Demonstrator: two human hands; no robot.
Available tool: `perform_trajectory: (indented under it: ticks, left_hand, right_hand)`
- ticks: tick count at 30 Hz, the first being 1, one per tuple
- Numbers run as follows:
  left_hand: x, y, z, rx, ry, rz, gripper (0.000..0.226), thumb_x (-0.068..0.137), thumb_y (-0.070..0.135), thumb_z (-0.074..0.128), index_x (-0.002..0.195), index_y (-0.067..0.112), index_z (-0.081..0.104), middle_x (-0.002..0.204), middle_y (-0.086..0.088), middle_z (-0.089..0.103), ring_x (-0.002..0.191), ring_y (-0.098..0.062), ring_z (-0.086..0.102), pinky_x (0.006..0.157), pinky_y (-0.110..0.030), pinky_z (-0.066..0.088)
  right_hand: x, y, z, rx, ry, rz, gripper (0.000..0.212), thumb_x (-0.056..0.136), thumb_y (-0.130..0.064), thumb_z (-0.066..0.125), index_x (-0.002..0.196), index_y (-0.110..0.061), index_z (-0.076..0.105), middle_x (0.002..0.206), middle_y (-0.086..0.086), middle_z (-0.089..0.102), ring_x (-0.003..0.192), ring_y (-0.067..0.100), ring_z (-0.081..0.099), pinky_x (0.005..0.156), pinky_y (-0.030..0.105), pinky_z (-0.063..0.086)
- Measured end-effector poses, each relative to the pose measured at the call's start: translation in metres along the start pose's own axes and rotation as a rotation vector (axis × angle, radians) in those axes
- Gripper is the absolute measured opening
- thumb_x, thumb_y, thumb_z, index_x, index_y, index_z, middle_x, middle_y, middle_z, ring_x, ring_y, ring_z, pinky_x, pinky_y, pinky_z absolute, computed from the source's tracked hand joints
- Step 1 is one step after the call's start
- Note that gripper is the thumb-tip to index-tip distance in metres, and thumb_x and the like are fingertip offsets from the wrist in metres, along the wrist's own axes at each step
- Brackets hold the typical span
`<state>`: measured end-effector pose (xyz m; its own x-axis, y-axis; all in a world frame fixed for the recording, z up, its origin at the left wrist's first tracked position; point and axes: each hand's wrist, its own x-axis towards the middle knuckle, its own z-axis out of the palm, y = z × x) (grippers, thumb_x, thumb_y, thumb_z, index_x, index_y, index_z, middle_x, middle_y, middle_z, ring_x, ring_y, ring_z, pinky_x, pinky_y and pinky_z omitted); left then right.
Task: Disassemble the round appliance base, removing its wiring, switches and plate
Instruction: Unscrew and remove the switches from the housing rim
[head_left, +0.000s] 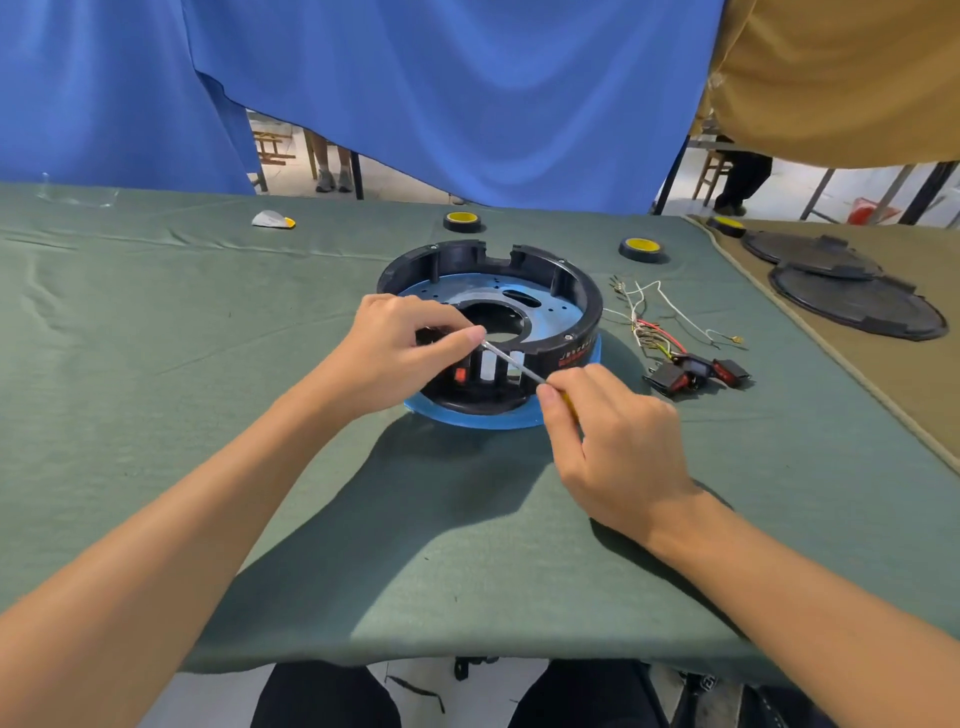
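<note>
The right hand (613, 441) pinches a screwdriver (514, 364), its shaft angled up-left over the round base (582, 306). The left hand (400, 353), fingers curled, meets the shaft's tip at its fingertips above the base's near wall.

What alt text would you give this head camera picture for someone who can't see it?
A person's right hand holds a thin screwdriver whose tip the left hand pinches over a round black base on a green cloth. A blue plate sits inside it; loose wiring with black switches lies to its right.
</note>
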<state>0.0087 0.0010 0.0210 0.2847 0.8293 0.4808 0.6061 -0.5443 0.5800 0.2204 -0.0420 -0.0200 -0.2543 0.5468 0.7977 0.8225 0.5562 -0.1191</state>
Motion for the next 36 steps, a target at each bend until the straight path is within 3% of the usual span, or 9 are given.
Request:
perform_trajectory:
  ticks: [3, 6, 10, 14, 20, 23, 28, 32, 36]
  left_hand:
    - [0.003, -0.003, 0.004, 0.016, 0.005, -0.025, 0.021, 0.084, 0.042, 0.054, 0.077, 0.03, 0.07, 0.073, 0.021, 0.065, 0.082, -0.001, 0.055, 0.101, -0.045, 0.034]
    - [0.005, -0.006, -0.001, -0.009, -0.042, -0.026, 0.018, 0.085, 0.043, 0.054, 0.073, 0.037, 0.067, 0.069, 0.021, 0.066, 0.082, -0.002, 0.052, 0.101, -0.045, 0.032]
    - [0.005, -0.01, 0.0, 0.014, -0.03, -0.016, 0.026, 0.088, 0.043, 0.051, 0.086, 0.029, 0.072, 0.072, 0.014, 0.067, 0.084, 0.001, 0.05, 0.098, -0.038, 0.029]
    - [0.003, -0.012, 0.009, 0.261, 0.0, 0.01, 0.046, 0.094, 0.043, 0.035, 0.062, 0.014, 0.052, 0.069, 0.005, 0.053, 0.082, -0.015, 0.041, 0.096, -0.032, 0.023]
    - [0.004, -0.014, 0.011, 0.247, 0.007, -0.012, 0.048, 0.095, 0.038, 0.038, 0.063, 0.003, 0.045, 0.061, 0.0, 0.042, 0.079, -0.018, 0.037, 0.09, -0.026, 0.02]
    - [0.004, -0.014, 0.014, 0.231, 0.033, -0.021, 0.047, 0.095, 0.037, 0.04, 0.062, 0.004, 0.045, 0.062, -0.001, 0.044, 0.081, -0.017, 0.037, 0.089, -0.023, 0.02]
    - [0.002, -0.014, 0.017, 0.226, 0.08, 0.0, 0.046, 0.097, 0.034, 0.041, 0.053, 0.02, 0.035, 0.059, 0.008, 0.039, 0.079, -0.016, 0.036, 0.088, -0.027, 0.021]
    - [0.002, -0.015, 0.018, 0.219, 0.084, 0.001, 0.046, 0.097, 0.035, 0.04, 0.052, 0.024, 0.035, 0.059, 0.009, 0.04, 0.078, -0.015, 0.035, 0.088, -0.027, 0.021]
    - [0.003, -0.015, 0.019, 0.221, 0.091, -0.006, 0.046, 0.096, 0.035, 0.04, 0.052, 0.023, 0.034, 0.059, 0.009, 0.04, 0.077, -0.014, 0.034, 0.088, -0.027, 0.021]
  right_hand:
    - [-0.001, 0.002, 0.001, -0.012, -0.113, 0.039, 0.034, 0.095, -0.03, 0.043, 0.08, -0.01, 0.066, 0.068, 0.003, 0.059, 0.053, 0.032, 0.055, 0.041, 0.04, 0.044]
    - [-0.003, 0.003, 0.004, -0.046, -0.216, 0.042, 0.039, 0.095, -0.035, 0.037, 0.079, -0.012, 0.064, 0.067, 0.001, 0.057, 0.053, 0.033, 0.054, 0.042, 0.039, 0.044]
    - [-0.002, 0.005, 0.007, -0.025, -0.265, 0.063, 0.04, 0.095, -0.038, 0.033, 0.082, -0.013, 0.061, 0.067, 0.001, 0.055, 0.058, 0.034, 0.054, 0.049, 0.04, 0.046]
    - [0.007, 0.005, 0.009, -0.045, -0.274, 0.036, 0.036, 0.094, -0.039, 0.039, 0.079, -0.015, 0.062, 0.063, 0.0, 0.054, 0.058, 0.035, 0.055, 0.049, 0.037, 0.045]
    - [0.03, 0.023, 0.008, -0.003, -0.337, -0.1, 0.04, 0.089, -0.042, 0.044, 0.069, -0.011, 0.061, 0.057, 0.006, 0.06, 0.055, 0.035, 0.055, 0.051, 0.032, 0.039]
    - [0.038, 0.029, 0.007, -0.023, -0.361, -0.18, 0.044, 0.087, -0.042, 0.044, 0.067, -0.006, 0.06, 0.053, 0.007, 0.056, 0.047, 0.032, 0.049, 0.048, 0.032, 0.04]
    - [0.035, 0.035, 0.005, 0.024, -0.396, -0.187, 0.025, 0.081, -0.029, 0.051, 0.07, -0.006, 0.05, 0.057, 0.002, 0.045, 0.05, 0.026, 0.042, 0.049, 0.033, 0.036]
    - [0.037, 0.047, 0.0, 0.18, -0.494, -0.119, 0.022, 0.087, -0.031, 0.059, 0.086, -0.008, 0.06, 0.073, 0.001, 0.059, 0.064, 0.02, 0.048, 0.06, 0.032, 0.039]
    - [0.031, 0.048, -0.001, 0.324, -0.449, 0.157, 0.023, 0.081, -0.043, 0.073, 0.09, -0.021, 0.072, 0.079, -0.005, 0.068, 0.074, 0.017, 0.058, 0.07, 0.031, 0.042]
